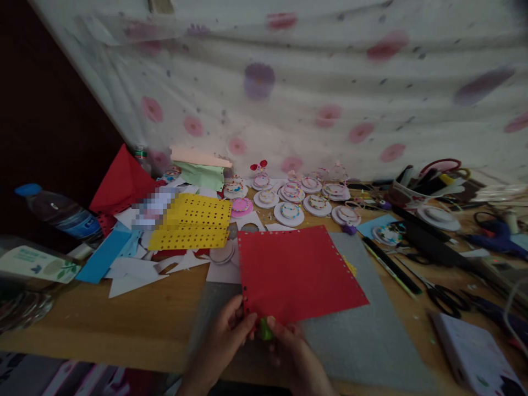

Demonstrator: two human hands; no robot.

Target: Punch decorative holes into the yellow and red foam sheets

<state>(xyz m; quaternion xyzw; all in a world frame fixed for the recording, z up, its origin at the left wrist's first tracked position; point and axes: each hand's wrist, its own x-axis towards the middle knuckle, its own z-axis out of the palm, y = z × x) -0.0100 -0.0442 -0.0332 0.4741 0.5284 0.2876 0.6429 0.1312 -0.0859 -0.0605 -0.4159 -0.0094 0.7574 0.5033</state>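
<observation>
A sheet of red paper [297, 275] lies over a grey mat [367, 346], with small punched holes along its left and top edges. At the paper's near left corner, my left hand [225, 341] pinches the sheet between thumb and fingers. My right hand [291, 352] is closed around a small green hole punch [266, 329], thumb on top, at the near edge of the sheet. Part of the punch is hidden by the fingers. Yellow paper bits [350, 265] show beside the sheet's right edge.
Yellow punched paper [193, 223] and white scraps [136, 275] lie left, near a bottle [61, 212]. Behind are several white discs with beaded rings [289, 213]. To the right are scissors [447, 300], a tool cup [412, 192], a glue gun [495, 236] and a pale box [478, 352].
</observation>
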